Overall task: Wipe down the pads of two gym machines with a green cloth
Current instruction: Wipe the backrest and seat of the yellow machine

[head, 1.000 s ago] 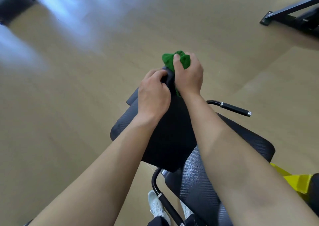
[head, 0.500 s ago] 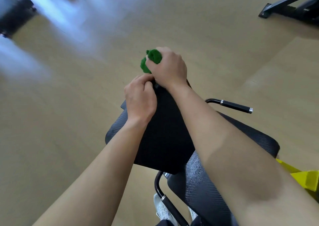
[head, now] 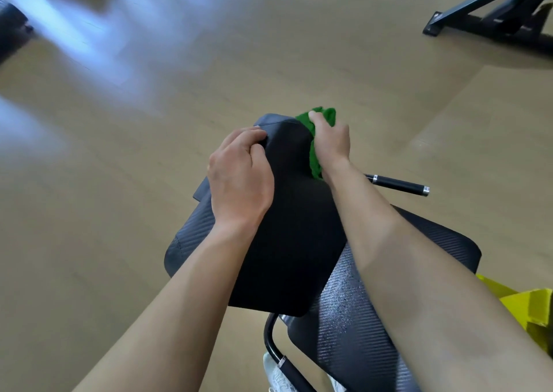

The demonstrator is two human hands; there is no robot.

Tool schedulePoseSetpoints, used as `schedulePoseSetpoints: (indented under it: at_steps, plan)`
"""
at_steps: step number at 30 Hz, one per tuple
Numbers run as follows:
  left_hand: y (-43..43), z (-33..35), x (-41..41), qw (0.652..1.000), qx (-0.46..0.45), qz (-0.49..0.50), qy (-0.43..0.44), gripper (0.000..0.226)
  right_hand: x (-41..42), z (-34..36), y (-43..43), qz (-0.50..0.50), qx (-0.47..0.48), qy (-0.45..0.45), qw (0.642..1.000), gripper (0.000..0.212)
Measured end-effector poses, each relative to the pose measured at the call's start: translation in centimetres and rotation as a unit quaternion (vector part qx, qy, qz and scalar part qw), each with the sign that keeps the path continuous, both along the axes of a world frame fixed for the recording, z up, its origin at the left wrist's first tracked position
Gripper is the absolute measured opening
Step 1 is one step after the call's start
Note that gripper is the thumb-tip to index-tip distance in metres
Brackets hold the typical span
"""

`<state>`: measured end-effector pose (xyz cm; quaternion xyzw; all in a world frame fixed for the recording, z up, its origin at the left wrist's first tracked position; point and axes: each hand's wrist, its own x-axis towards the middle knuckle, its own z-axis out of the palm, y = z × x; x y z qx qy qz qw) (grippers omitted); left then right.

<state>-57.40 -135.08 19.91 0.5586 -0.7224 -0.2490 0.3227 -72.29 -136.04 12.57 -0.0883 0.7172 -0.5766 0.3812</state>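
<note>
The backrest pad (head: 287, 227) of the machine stands upright in front of the person, with its narrow top edge farthest from the camera and the textured seat pad (head: 344, 346) below and behind it. The left hand (head: 239, 179) grips the left shoulder of the backrest pad near the top, with its fingers (head: 254, 136) curled over the edge. This grip appears to brace the pad so that it does not give under wiping pressure. The right hand (head: 332, 145) clasps the green cloth (head: 324, 115), which is bunched into a wad, with the fingers closed round it. The hand presses the cloth against the upper right edge of the same pad. Part of the cloth protrudes above the knuckles and part trails down along the pad edge beneath the palm. Bunching the cloth gives a thick contact surface that follows the rounded edge. The two hands sit on opposite sides of the pad top, close together but not touching. A black handle (head: 398, 184) with chrome ends projects to the right of the pad, just beyond the right wrist, clear of the wiping area. A yellow frame part (head: 535, 305) shows at the right edge of the view. The black base frame (head: 484, 20) of another machine stands well apart on the wooden floor (head: 149, 197).
</note>
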Motion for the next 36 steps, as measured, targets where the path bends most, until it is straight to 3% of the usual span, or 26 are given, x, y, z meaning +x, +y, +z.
schedulePoseSetpoints:
  at_steps: [5, 8, 10, 14, 16, 19, 22, 25, 28, 30, 32, 34, 36]
  plan:
    - [-0.6, 1.2, 0.4, 0.993, 0.084, 0.024, 0.078, 0.04, 5.0, 3.3, 0.4, -0.044, -0.134, 0.175, 0.974, 0.016]
    - [-0.3, 1.9, 2.3, 0.987, 0.116, 0.039, 0.105, 0.039, 9.1, 0.4, 2.6, -0.054, -0.133, 0.285, 0.948, 0.047]
    - [1.2, 1.9, 4.0, 0.991, 0.1, 0.028, 0.084, 0.037, 12.7, -1.7, 5.0, -0.048, -0.131, 0.325, 0.935, 0.049]
    - [3.7, 1.5, 7.2, 0.995, 0.076, 0.029, 0.063, 0.039, 17.6, -3.5, 9.9, 0.068, -0.159, 0.356, 0.918, 0.05]
    - [3.7, 1.6, 8.1, 0.994, 0.082, 0.04, 0.061, 0.039, 15.2, -2.5, 8.1, 0.052, -0.175, 0.351, 0.919, 0.051]
    - [3.7, 2.1, 9.1, 0.993, 0.095, 0.06, 0.042, 0.038, 9.6, 0.4, 3.2, -0.024, -0.127, 0.288, 0.949, 0.059]
    - [3.9, 1.9, 10.1, 0.993, 0.09, 0.077, 0.03, 0.038, 9.0, 0.8, 2.4, -0.026, -0.129, 0.264, 0.956, 0.062]
    - [5.1, 1.0, 10.9, 0.994, 0.058, 0.087, 0.038, 0.038, 15.3, -0.3, 6.8, 0.022, -0.146, 0.302, 0.942, 0.059]
    - [7.0, -0.1, 11.6, 0.993, 0.002, 0.098, 0.069, 0.034, 23.2, -1.1, 13.1, 0.138, -0.195, 0.377, 0.895, 0.055]
    - [8.2, -0.7, 12.2, 0.99, -0.015, 0.112, 0.086, 0.034, 24.4, -1.7, 14.8, 0.196, -0.22, 0.415, 0.861, 0.054]
    - [9.2, -1.2, 12.6, 0.988, -0.025, 0.124, 0.085, 0.033, 22.0, -2.5, 13.6, 0.194, -0.232, 0.468, 0.831, 0.049]
    - [10.5, -1.9, 12.8, 0.99, -0.038, 0.118, 0.074, 0.034, 18.1, -2.6, 11.1, 0.16, -0.213, 0.489, 0.83, 0.05]
    - [11.9, -2.6, 12.7, 0.991, -0.055, 0.105, 0.062, 0.036, 14.4, -1.8, 8.5, 0.109, -0.181, 0.462, 0.861, 0.053]
